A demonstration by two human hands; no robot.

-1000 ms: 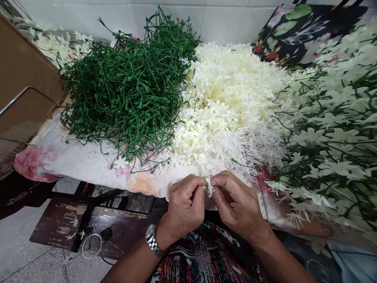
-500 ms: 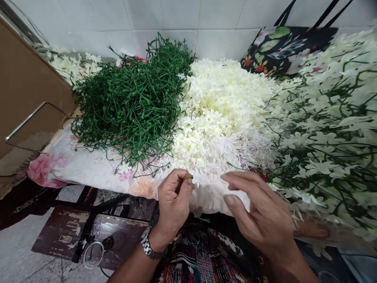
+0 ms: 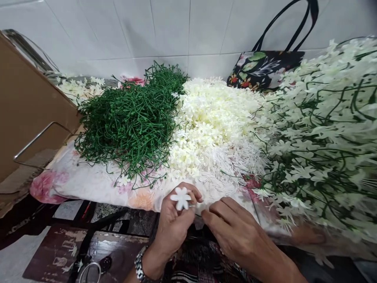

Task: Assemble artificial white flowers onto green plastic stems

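Note:
A white artificial flower (image 3: 180, 198) with narrow petals faces up from my left hand (image 3: 172, 226), whose thumb and fingers are closed round it. Just to the right, my right hand (image 3: 235, 226) is closed with its fingertips pressed together, close to the left thumb. Whatever sits in that pinch is hidden by the fingers. Both hands are over the near edge of the floral cloth (image 3: 103, 192). Beyond them lie a heap of loose white flower heads (image 3: 212, 114) and a pile of green plastic stems (image 3: 129, 122).
Assembled white flowers on green stems (image 3: 324, 149) fill the right side. White thin-stranded pieces (image 3: 235, 161) lie in the middle. A black floral bag (image 3: 262, 70) leans against the tiled wall (image 3: 165, 31). At left stands a cardboard box (image 3: 32, 90) beside a bent metal rod (image 3: 35, 139).
My right hand has gone from open to closed and come nearer the left. A white flower now shows in my left hand. The view has tilted up a little.

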